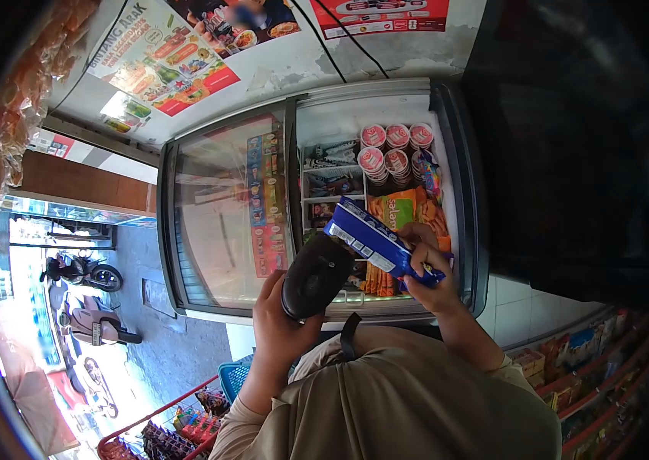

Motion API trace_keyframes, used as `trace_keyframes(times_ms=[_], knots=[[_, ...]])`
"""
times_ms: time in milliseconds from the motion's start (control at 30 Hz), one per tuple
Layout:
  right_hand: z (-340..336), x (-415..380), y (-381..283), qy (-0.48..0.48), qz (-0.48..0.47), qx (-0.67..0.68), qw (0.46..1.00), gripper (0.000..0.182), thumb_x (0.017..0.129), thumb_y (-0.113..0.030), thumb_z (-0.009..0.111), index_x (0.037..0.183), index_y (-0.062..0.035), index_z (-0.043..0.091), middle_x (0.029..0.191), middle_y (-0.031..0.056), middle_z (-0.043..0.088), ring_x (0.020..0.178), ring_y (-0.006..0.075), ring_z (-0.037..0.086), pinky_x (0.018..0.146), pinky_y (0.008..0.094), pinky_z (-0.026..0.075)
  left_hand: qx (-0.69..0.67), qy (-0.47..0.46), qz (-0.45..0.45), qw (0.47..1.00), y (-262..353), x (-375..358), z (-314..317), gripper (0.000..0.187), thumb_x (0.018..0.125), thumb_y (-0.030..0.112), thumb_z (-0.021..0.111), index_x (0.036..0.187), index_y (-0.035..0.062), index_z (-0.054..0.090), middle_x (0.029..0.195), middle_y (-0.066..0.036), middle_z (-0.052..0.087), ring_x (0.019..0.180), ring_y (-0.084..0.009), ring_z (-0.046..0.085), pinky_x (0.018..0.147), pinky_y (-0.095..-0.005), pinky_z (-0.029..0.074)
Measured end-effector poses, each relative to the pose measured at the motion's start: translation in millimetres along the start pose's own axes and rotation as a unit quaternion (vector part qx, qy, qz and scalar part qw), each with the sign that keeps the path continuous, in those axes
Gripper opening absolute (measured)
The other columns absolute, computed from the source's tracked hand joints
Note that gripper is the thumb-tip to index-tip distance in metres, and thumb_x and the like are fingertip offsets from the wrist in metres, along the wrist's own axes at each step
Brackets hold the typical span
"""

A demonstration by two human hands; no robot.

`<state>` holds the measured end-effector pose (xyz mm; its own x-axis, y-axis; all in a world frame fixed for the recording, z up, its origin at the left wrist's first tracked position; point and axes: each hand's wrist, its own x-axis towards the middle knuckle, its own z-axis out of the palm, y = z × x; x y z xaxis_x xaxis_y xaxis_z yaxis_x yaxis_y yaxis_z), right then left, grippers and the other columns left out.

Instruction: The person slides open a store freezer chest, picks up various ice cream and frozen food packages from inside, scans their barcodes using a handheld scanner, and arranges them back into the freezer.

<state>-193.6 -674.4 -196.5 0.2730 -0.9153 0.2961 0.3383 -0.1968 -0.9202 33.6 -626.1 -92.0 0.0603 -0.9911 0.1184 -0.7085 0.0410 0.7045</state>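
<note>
My left hand is wrapped round a black, rounded handheld device, whose exact kind I cannot make out. Its far end comes close to a blue packet with white printed panels. My right hand grips that packet by its crumpled right end, fingers closed over it. Both hands are above the near side of a chest freezer. Below the packet, partly covered by it, lie orange and green bags. Several stacked cups with pink lids stand further back in the freezer.
A sliding glass lid covers the freezer's left half, with boxed goods visible beneath. Divided compartments hold small packs. Snack racks stand at lower right, and a red-framed basket of packets at lower left. Parked motorbikes appear outside.
</note>
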Motion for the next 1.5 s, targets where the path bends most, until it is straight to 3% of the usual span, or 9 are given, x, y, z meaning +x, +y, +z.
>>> trace_keyframes(times_ms=[133, 200, 333, 400, 600, 933, 1000, 1233, 1500], knots=[[25.2, 12.5, 7.7, 0.003, 0.014, 0.015, 1.000, 0.023, 0.070, 0.006, 0.053, 0.073, -0.0112, 0.038, 0.120, 0.0142, 0.038, 0.119, 0.0254, 0.039, 0.100, 0.0367, 0.029, -0.006, 0.005, 0.023, 1.000, -26.0, 6.0, -14.0, 0.037, 0.061, 0.009, 0.065, 0.096, -0.0005, 0.060, 0.091, -0.019, 0.059, 0.083, -0.0380, 0.060, 0.071, -0.0396, 0.049], [35.2, 17.5, 13.4, -0.006, 0.013, 0.000, 1.000, 0.021, 0.071, 0.003, 0.051, 0.072, -0.0123, 0.038, 0.120, 0.0140, 0.037, 0.116, 0.0208, 0.039, 0.098, 0.0339, 0.030, -0.008, 0.005, 0.017, 1.000, -36.6, 8.7, -18.9, 0.037, 0.061, 0.010, 0.065, 0.096, -0.0006, 0.060, 0.091, -0.019, 0.059, 0.082, -0.0381, 0.060, 0.072, -0.0396, 0.049], [50.8, 27.1, 23.0, -0.005, 0.011, 0.003, 1.000, 0.020, 0.072, 0.003, 0.051, 0.073, -0.0118, 0.038, 0.121, 0.0146, 0.036, 0.117, 0.0220, 0.039, 0.098, 0.0342, 0.030, -0.015, -0.004, 0.019, 1.000, -53.3, 15.6, -28.7, 0.038, 0.060, 0.010, 0.065, 0.096, -0.0007, 0.061, 0.091, -0.019, 0.059, 0.082, -0.0381, 0.059, 0.072, -0.0394, 0.049], [57.6, 30.8, 26.4, 0.014, 0.034, 0.017, 0.999, 0.021, 0.071, 0.007, 0.052, 0.072, -0.0101, 0.039, 0.120, 0.0131, 0.037, 0.121, 0.0250, 0.039, 0.100, 0.0342, 0.028, -0.029, -0.008, 0.013, 0.999, -62.8, 19.0, -32.1, 0.037, 0.061, 0.010, 0.065, 0.096, -0.0006, 0.061, 0.090, -0.019, 0.059, 0.082, -0.0380, 0.059, 0.072, -0.0395, 0.049], [74.3, 41.1, 36.0, 0.028, 0.070, 0.011, 0.997, 0.022, 0.070, 0.007, 0.052, 0.072, -0.0106, 0.040, 0.121, 0.0125, 0.037, 0.119, 0.0228, 0.040, 0.099, 0.0324, 0.027, -0.058, -0.016, -0.011, 0.998, -90.0, 30.4, -40.9, 0.035, 0.064, 0.009, 0.065, 0.097, 0.0001, 0.061, 0.092, -0.019, 0.059, 0.085, -0.0370, 0.059, 0.073, -0.0386, 0.049], [87.8, 62.2, 57.5, 0.037, 0.091, -0.027, 0.995, 0.022, 0.068, 0.007, 0.053, 0.071, -0.0110, 0.040, 0.122, 0.0127, 0.038, 0.113, 0.0215, 0.041, 0.099, 0.0340, 0.027, -0.067, -0.028, 0.011, 0.997, -125.5, 53.3, -44.7, 0.033, 0.063, 0.006, 0.063, 0.095, 0.0005, 0.063, 0.094, -0.017, 0.058, 0.084, -0.0334, 0.060, 0.074, -0.0350, 0.048], [88.5, 66.8, 61.3, 0.014, 0.083, -0.060, 0.995, 0.023, 0.070, 0.007, 0.052, 0.072, -0.0118, 0.038, 0.123, 0.0141, 0.036, 0.121, 0.0230, 0.037, 0.101, 0.0351, 0.027, -0.071, -0.033, 0.008, 0.997, -130.0, 57.1, -42.7, 0.033, 0.062, 0.006, 0.063, 0.095, 0.0006, 0.063, 0.093, -0.016, 0.058, 0.083, -0.0333, 0.059, 0.074, -0.0349, 0.048], [88.7, 81.6, 72.3, 0.044, 0.082, -0.030, 0.995, 0.022, 0.067, 0.007, 0.052, 0.070, -0.0096, 0.039, 0.119, 0.0133, 0.038, 0.117, 0.0235, 0.040, 0.102, 0.0365, 0.027, -0.094, -0.030, -0.015, 0.995, -140.7, 68.5, -34.5, 0.033, 0.062, 0.006, 0.063, 0.095, 0.0017, 0.064, 0.092, -0.016, 0.058, 0.084, -0.0329, 0.059, 0.074, -0.0359, 0.047], [83.2, 86.5, 82.1, 0.012, 0.110, -0.061, 0.992, 0.023, 0.071, 0.006, 0.052, 0.072, -0.0117, 0.038, 0.120, 0.0143, 0.036, 0.120, 0.0233, 0.036, 0.103, 0.0371, 0.026, -0.086, -0.031, -0.030, 0.995, -154.0, 79.8, -31.5, 0.029, 0.063, 0.006, 0.063, 0.092, 0.0033, 0.064, 0.089, -0.015, 0.059, 0.084, -0.0321, 0.057, 0.074, -0.0357, 0.047]])
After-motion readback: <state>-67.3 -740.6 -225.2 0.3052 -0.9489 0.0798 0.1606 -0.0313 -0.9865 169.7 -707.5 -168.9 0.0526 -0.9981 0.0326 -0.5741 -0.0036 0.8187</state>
